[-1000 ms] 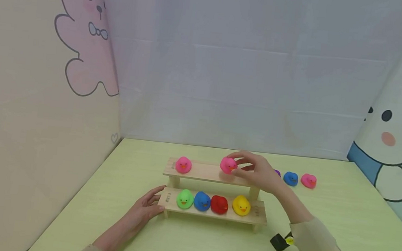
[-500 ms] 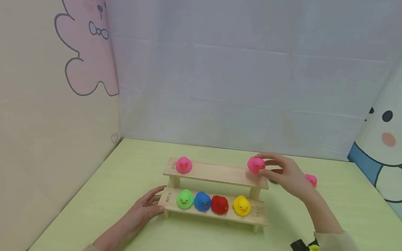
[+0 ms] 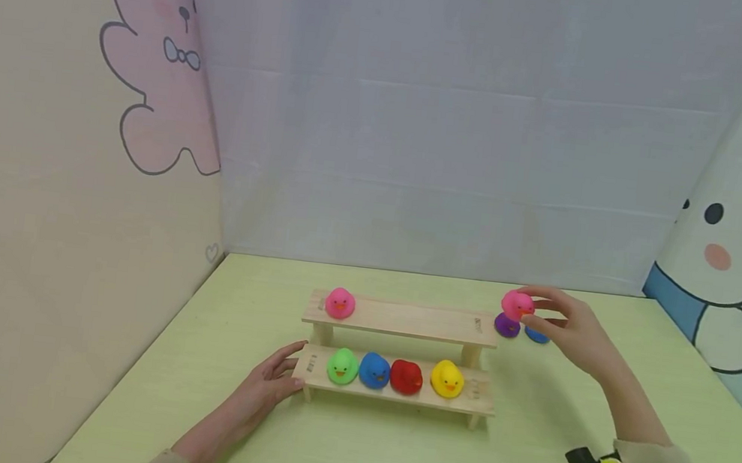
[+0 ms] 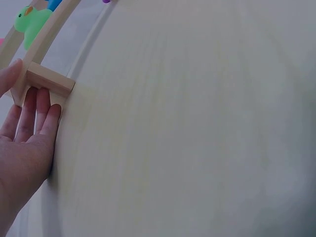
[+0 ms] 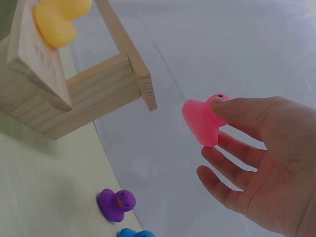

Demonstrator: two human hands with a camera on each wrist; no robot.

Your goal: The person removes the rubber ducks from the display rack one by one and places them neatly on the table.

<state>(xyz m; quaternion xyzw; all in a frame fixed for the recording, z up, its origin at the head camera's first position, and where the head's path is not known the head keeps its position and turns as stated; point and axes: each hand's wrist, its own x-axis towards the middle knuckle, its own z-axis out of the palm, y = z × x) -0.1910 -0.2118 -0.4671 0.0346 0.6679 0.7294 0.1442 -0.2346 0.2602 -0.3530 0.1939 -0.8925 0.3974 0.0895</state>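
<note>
Toy duck (image 3: 516,305), pink, probably light, squeezable and best held round its body, is pinched in our right hand (image 3: 574,332) at two o'clock from the two-tier wooden stand (image 3: 416,319) our left hand (image 3: 262,387) grips.

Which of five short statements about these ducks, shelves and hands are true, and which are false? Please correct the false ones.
1. The right hand pinches a pink duck. True.
2. The lower shelf has three ducks on it. False: it has four, a green duck, a blue duck, a red duck and a yellow duck.
3. The left hand holds the lower shelf at its left end. True.
4. Every duck in sight is on a shelf or in a hand. False: the purple duck rests on the table.
5. Just one duck, the other pink duck, sits on the upper shelf. True.
</note>
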